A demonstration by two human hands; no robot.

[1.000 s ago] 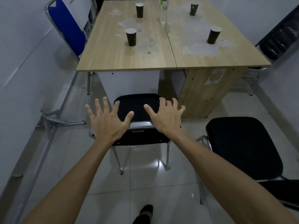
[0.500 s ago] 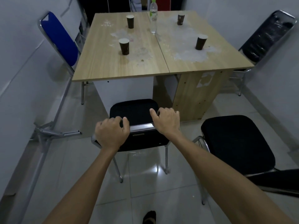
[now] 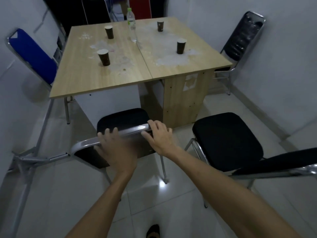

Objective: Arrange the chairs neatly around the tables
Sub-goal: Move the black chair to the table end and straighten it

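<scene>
Chair (image 3: 120,119) tilted back since; both hands on chrome backrest tube (image 3: 130,132).

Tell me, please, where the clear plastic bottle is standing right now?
In the head view, the bottle stands upright at the far side of the tables, on the seam where they meet, between the two far paper cups.

A small office meeting room. Two wooden counters (image 3: 85,78) stand pushed together, holding paper cups (image 3: 103,57). Metal-framed chairs (image 3: 226,141) ring them between plain white walls (image 3: 283,48).
</scene>
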